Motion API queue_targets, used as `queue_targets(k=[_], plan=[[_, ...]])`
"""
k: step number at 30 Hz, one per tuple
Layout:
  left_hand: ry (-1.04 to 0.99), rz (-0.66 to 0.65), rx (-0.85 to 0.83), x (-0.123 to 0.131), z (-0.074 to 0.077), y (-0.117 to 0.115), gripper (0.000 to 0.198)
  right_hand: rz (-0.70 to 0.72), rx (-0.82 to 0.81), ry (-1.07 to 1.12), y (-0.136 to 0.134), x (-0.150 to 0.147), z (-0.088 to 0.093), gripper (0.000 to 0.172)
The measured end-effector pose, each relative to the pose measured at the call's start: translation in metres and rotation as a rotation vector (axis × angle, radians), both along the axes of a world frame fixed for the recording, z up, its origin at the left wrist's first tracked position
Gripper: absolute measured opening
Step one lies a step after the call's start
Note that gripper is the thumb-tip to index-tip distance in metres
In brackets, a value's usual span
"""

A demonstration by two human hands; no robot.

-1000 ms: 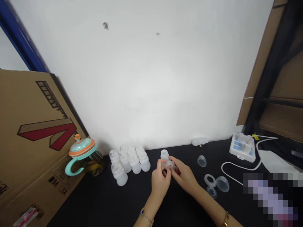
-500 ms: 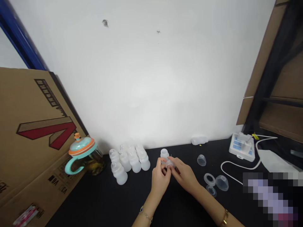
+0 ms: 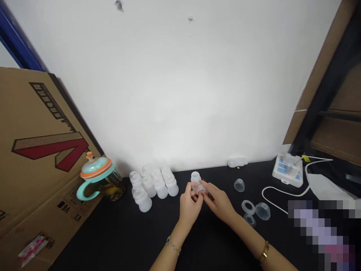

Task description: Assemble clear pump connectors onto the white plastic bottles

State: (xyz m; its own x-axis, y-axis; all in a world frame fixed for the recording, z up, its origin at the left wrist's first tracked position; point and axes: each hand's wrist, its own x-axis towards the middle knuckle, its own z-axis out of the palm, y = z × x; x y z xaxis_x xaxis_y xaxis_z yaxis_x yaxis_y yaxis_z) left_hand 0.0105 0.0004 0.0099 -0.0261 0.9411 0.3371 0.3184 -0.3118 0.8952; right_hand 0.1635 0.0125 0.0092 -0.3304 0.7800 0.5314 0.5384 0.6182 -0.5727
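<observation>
Left hand (image 3: 189, 206) and right hand (image 3: 221, 203), both pinched on round translucent plastic part (image 3: 201, 189); white bottle (image 3: 195, 177) at far side

The held piece (image 3: 201, 189) and the open bottle (image 3: 195, 177) looked like smooth translucent plastic, as did the capped bottles (image 3: 143, 202); the domed covers (image 3: 263, 211) were clearer and glossy. The desk (image 3: 121, 241) had a matt finish, the carton (image 3: 31, 116) was matt cardboard, the jug lid (image 3: 96, 165) shiny plastic, the bangle (image 3: 264, 252) polished metal.
</observation>
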Motion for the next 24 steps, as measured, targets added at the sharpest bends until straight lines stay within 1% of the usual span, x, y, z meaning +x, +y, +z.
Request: queue_targets(k=[11, 16, 20, 24], plan=[[-0.083, -0.010, -0.016, 0.0011, 0.0023, -0.0028, 0.020, 0.027, 0.005, 0.040, -0.0015, 0.0005, 0.0019, 0.048], [-0.025, 0.016, -0.019, 0.0007, 0.0051, -0.0026, 0.020, -0.008, -0.044, 0.112, -0.0017, 0.0004, 0.0025, 0.044], [0.004, 0.039, 0.011, 0.0006, 0.0058, -0.0025, 0.020, -0.041, -0.057, 0.165, -0.0022, 0.0006, 0.0025, 0.037], [-0.039, -0.007, 0.033, -0.0004, 0.0061, -0.0035, 0.027, -0.019, -0.026, 0.159, -0.0029, 0.0013, 0.0035, 0.035]])
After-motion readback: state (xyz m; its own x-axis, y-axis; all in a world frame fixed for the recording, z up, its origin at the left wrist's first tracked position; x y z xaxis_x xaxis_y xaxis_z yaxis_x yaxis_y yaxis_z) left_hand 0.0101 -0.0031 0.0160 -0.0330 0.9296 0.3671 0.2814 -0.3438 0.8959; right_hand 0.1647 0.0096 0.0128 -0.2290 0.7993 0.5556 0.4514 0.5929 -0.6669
